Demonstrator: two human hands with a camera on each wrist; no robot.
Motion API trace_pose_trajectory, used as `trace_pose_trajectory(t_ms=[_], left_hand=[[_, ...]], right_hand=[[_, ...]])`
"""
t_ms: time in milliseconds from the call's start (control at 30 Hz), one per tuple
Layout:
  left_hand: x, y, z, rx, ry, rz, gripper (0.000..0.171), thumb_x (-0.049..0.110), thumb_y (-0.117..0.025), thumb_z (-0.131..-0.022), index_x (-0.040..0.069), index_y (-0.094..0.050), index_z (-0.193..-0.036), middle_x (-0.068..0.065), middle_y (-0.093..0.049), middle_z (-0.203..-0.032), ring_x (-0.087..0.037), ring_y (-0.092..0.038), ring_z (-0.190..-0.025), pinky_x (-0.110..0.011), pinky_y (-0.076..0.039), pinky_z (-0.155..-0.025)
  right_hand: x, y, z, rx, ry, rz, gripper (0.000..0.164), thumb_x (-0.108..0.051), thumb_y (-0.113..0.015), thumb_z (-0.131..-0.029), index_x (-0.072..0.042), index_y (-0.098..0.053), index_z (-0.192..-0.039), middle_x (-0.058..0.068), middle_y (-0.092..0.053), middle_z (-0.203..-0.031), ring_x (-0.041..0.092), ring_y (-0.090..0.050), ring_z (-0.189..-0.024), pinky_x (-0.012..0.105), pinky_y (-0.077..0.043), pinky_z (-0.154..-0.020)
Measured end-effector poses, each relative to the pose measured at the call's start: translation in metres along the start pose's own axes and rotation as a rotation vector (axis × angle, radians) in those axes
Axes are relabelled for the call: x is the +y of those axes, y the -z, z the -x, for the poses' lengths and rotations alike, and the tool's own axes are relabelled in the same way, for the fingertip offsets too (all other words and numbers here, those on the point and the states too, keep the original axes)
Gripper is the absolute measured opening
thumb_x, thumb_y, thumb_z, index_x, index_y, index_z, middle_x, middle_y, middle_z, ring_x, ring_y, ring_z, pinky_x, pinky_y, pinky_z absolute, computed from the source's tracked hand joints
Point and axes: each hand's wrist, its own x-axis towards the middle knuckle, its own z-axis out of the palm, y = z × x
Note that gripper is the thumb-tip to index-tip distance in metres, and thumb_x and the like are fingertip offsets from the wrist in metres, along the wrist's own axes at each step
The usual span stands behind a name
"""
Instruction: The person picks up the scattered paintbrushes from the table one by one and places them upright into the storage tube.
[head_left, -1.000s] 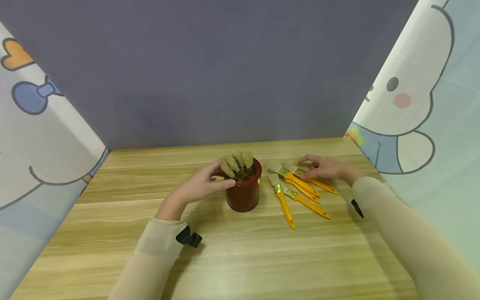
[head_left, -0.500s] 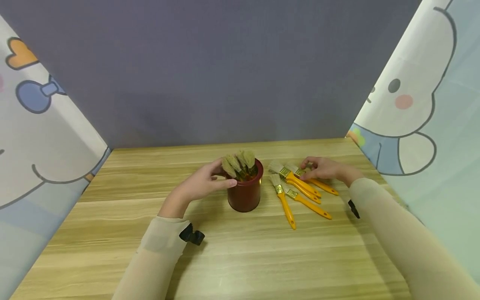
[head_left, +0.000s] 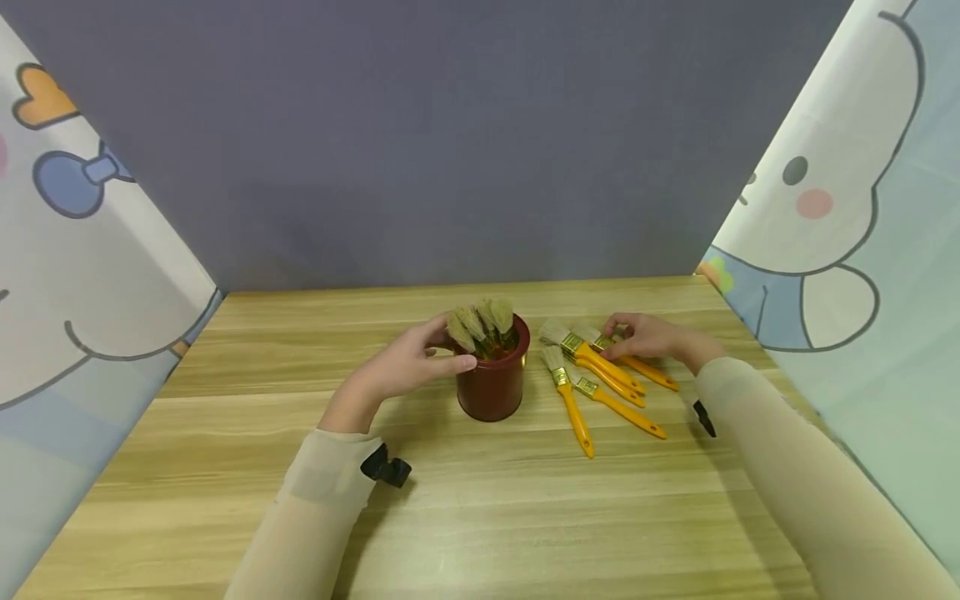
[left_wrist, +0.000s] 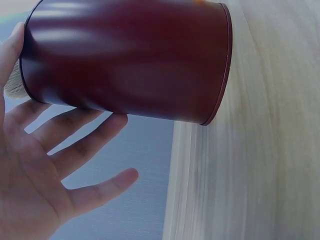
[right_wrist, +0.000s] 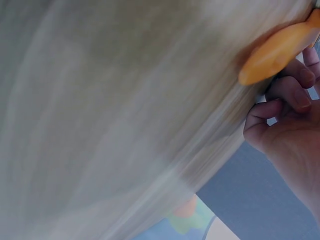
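A dark red can [head_left: 491,392] stands upright on the table, with several paintbrushes [head_left: 480,323] in it, bristles up. My left hand [head_left: 405,362] holds the can by its left side, thumb at the near rim. In the left wrist view the other fingers [left_wrist: 82,145] spread along the can's wall [left_wrist: 125,60], the little finger apart from it. To the right lie several paintbrushes with orange handles. My right hand [head_left: 651,337] pinches the rearmost paintbrush [head_left: 654,373] near its metal band. The right wrist view shows curled fingers [right_wrist: 287,95] beside an orange handle [right_wrist: 275,55].
Between the can and my right hand, loose paintbrushes overlap, the nearest one [head_left: 577,423] pointing its handle toward me. A grey panel [head_left: 465,150] rises behind the wooden table [head_left: 480,517]. Printed cloth walls [head_left: 840,217] stand at both sides.
My right fingers have drawn closer together at the rearmost paintbrush. The left hand stays on the can. The head view has shifted slightly.
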Motion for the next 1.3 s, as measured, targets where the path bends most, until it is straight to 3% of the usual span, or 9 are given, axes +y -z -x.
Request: trace_pose_trajectory(t_ms=[267,567,767,967,1200,1300], left_hand=[[0.003,0.001,0.000,-0.010,0.004,-0.009,0.073,0.040,-0.075,-0.101,0.028,-0.040,-0.163,-0.007,-0.070,-0.137,-0.031,-0.060,-0.140,-0.066,-0.038,-0.123],[0.004,0.000,-0.001,-0.010,0.018,0.011,0.071,0.041,-0.077,-0.100,0.026,-0.043,-0.161,-0.007,-0.070,-0.135,-0.030,-0.059,-0.140,-0.064,-0.040,-0.123],[0.002,0.000,-0.001,-0.006,0.030,-0.005,0.076,0.044,-0.077,-0.099,0.026,-0.040,-0.163,-0.005,-0.071,-0.135,-0.030,-0.058,-0.143,-0.066,-0.035,-0.125],[0.001,0.003,0.002,0.005,0.035,-0.002,0.080,0.044,-0.077,-0.099,0.027,-0.036,-0.166,-0.005,-0.070,-0.138,-0.030,-0.058,-0.142,-0.066,-0.035,-0.125],[0.003,0.001,0.000,-0.008,0.023,-0.002,0.081,0.046,-0.076,-0.099,0.026,-0.035,-0.166,-0.005,-0.070,-0.136,-0.029,-0.058,-0.143,-0.065,-0.036,-0.125],[0.004,0.000,-0.001,-0.007,0.021,-0.010,0.075,0.045,-0.076,-0.099,0.028,-0.040,-0.163,-0.003,-0.071,-0.135,-0.028,-0.060,-0.140,-0.065,-0.037,-0.125]], right_hand=[[0.001,-0.001,-0.001,0.020,-0.006,0.031,0.041,-0.037,-0.080,-0.093,-0.013,-0.059,-0.118,0.002,-0.050,-0.086,0.019,-0.046,-0.079,0.033,-0.037,-0.073],[0.001,0.000,-0.001,0.024,0.007,0.047,0.042,-0.039,-0.080,-0.092,-0.010,-0.059,-0.112,0.005,-0.053,-0.095,0.020,-0.047,-0.083,0.033,-0.038,-0.075],[0.004,-0.001,-0.004,0.011,-0.003,0.040,0.040,-0.039,-0.079,-0.092,-0.011,-0.057,-0.110,0.003,-0.051,-0.088,0.018,-0.046,-0.077,0.031,-0.038,-0.070],[0.000,-0.001,-0.006,0.022,0.002,0.049,0.043,-0.041,-0.080,-0.090,-0.010,-0.058,-0.109,0.005,-0.055,-0.095,0.019,-0.049,-0.084,0.033,-0.040,-0.075],[0.004,0.000,0.001,0.055,-0.009,0.018,0.037,-0.038,-0.078,-0.093,-0.010,-0.058,-0.107,0.005,-0.054,-0.092,0.018,-0.047,-0.079,0.032,-0.040,-0.072],[0.005,0.001,0.006,0.093,-0.005,0.018,0.036,-0.038,-0.075,-0.096,-0.008,-0.059,-0.109,0.005,-0.055,-0.092,0.018,-0.048,-0.079,0.032,-0.041,-0.071]])
